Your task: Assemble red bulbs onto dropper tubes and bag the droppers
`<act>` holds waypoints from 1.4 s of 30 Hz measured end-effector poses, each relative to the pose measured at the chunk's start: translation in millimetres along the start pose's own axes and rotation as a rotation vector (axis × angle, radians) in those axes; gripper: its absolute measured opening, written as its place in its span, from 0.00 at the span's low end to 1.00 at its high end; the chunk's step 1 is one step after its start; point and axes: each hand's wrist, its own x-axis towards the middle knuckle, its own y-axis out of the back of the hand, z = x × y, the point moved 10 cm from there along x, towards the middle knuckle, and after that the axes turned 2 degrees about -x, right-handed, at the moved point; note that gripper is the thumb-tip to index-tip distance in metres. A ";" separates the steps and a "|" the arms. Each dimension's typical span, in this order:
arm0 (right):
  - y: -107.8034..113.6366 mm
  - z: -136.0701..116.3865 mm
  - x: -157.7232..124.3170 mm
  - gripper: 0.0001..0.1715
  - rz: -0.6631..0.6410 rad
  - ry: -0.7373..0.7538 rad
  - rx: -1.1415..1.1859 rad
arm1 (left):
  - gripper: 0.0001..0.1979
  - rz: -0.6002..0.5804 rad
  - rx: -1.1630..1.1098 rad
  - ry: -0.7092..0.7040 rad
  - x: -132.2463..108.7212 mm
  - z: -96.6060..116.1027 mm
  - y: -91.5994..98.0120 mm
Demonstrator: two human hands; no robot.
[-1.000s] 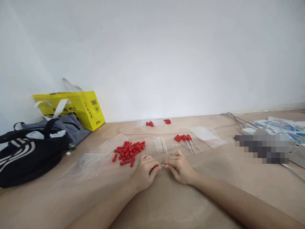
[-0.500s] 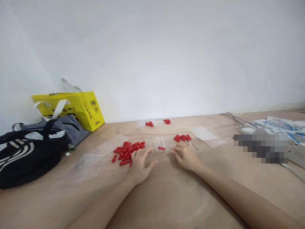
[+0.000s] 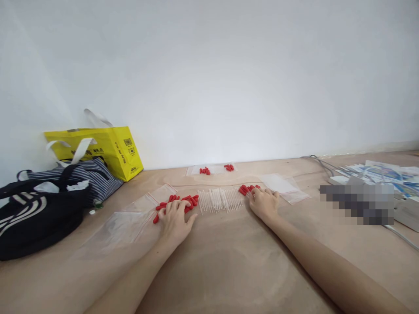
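Observation:
My left hand (image 3: pixel 176 221) lies over the pile of red rubber dropper bulbs (image 3: pixel 193 200), fingers spread and thumb out to the side. It touches the pile, and the fingertips are partly hidden among the bulbs. Right of the pile, thin clear dropper tubes (image 3: pixel 218 199) lie side by side in a row. At the row's right end are several droppers with red bulbs (image 3: pixel 245 189) on them. My right hand (image 3: pixel 266 204) is curled closed over these droppers, with its fingers on one of them. The hand covers most of their tubes.
Clear zip bags (image 3: pixel 122 224) lie at left, and another bag with white paper (image 3: pixel 281 184) at right. Farther back, a bag (image 3: pixel 216 167) carries more bulbs. A black bag (image 3: pixel 42 218) and yellow bag (image 3: pixel 127 152) stand left. Papers (image 3: pixel 379 172) and cables lie right.
My right hand has moved right, from the tubes to the bulb-fitted droppers. My left hand has shifted left onto the bulb pile. The single bulb seen over the tubes is gone from there.

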 end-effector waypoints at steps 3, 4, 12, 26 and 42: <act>-3.3 1.6 0.9 0.14 -0.021 -0.002 -0.016 | 0.09 -0.095 0.061 0.024 0.7 -6.4 -3.7; -4.0 2.0 1.1 0.14 -0.025 -0.007 -0.023 | 0.08 -0.118 0.078 0.027 0.6 -7.4 -4.7; 2.4 -18.7 -1.8 0.15 -0.030 0.026 0.017 | 0.07 -0.154 0.229 -0.003 1.3 -7.3 -5.5; -26.0 -28.9 17.3 0.12 -0.246 -0.096 -0.003 | 0.15 -0.220 0.382 -0.012 0.4 0.3 2.2; 5.2 -47.4 -10.0 0.11 -0.112 0.200 0.203 | 0.14 -0.428 0.341 -0.033 -14.0 10.2 -19.7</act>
